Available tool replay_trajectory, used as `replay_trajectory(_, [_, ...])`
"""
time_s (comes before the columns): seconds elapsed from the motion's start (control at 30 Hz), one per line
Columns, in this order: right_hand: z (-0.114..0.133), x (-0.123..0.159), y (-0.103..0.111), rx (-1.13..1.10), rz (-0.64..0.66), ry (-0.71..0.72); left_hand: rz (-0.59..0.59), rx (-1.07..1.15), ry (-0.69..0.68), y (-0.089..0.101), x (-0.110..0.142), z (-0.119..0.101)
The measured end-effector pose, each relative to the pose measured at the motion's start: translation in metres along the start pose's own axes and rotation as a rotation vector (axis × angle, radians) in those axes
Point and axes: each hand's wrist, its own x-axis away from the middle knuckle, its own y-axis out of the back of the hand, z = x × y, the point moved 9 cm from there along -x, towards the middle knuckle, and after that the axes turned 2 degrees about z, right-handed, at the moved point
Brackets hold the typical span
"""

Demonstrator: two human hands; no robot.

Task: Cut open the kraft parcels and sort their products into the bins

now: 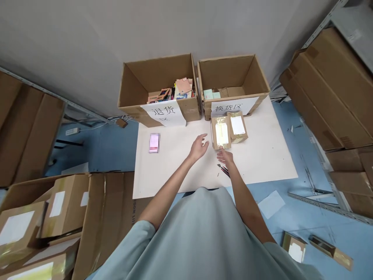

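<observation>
Fingers on your left hand [199, 148] are wide and a bit bent, with no thing in them, over the table [163, 163] in the head view. Your right hand [226, 156] has its fingers wide too. Its thumb seems to touch the near edge of the taped box [222, 134], maybe to keep it steady; I can't tell how hard it presses. That box is just past your right fingers, with the second box [237, 125] close beside it. Both labels face up, likely so you can read them. Two thin tools [224, 170] lie on the near side of your right fingers, maybe to be easy to grab. Past both hands, two open cartons wear paper signs [166, 112], probably to tell them apart.
</observation>
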Motion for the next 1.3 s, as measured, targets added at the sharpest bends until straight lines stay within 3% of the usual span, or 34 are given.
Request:
replay_trajectory(0.1, [-0.019, 0.008, 0.006, -0.015, -0.042, -0.026, 0.059, -0.207, -0.22, -0.016, -0.049, -0.051])
replay_trajectory(0.17, [-0.029, 0.015, 0.008, -0.036, -0.058, -0.025, 0.154, -0.331, -0.293, -0.036, -0.071, -0.072])
replay_trajectory(0.3, [-0.036, 0.025, 0.009, -0.097, -0.048, 0.027, 0.33, -0.514, -0.271, -0.067, -0.081, -0.079])
replay_trajectory(0.37, [-0.034, 0.028, 0.009, -0.12, -0.027, 0.07, 0.308, -0.564, -0.287, -0.067, -0.071, -0.076])
replay_trajectory(0.43, [-0.031, 0.029, 0.009, -0.12, -0.01, 0.108, 0.228, -0.588, -0.31, -0.055, -0.058, -0.068])
replay_trajectory(0.53, [-0.029, 0.033, 0.009, -0.083, -0.002, 0.144, 0.096, -0.564, -0.278, -0.018, -0.038, -0.038])
replay_trajectory(0.67, [-0.018, 0.044, 0.003, 0.072, 0.021, 0.283, -0.022, -0.33, -0.064, 0.046, -0.002, 0.039])
replay_trajectory(0.8, [-0.012, 0.065, -0.019, 0.362, 0.159, 0.497, -0.148, 0.017, 0.147, 0.091, 0.074, 0.122])
replay_trajectory(0.9, [-0.034, 0.08, -0.031, 0.523, 0.277, 0.488, -0.158, 0.205, 0.298, 0.093, 0.145, 0.169])
replay_trajectory(1.03, [-0.072, 0.098, -0.03, 0.573, 0.404, 0.361, -0.119, 0.342, 0.429, 0.075, 0.217, 0.206])
replay_trajectory(1.17, [-0.094, 0.103, -0.018, 0.562, 0.369, 0.221, -0.094, 0.392, 0.472, 0.058, 0.242, 0.226])
replay_trajectory(1.3, [-0.099, 0.096, -0.022, 0.52, 0.318, 0.146, -0.113, 0.372, 0.52, 0.051, 0.238, 0.237])
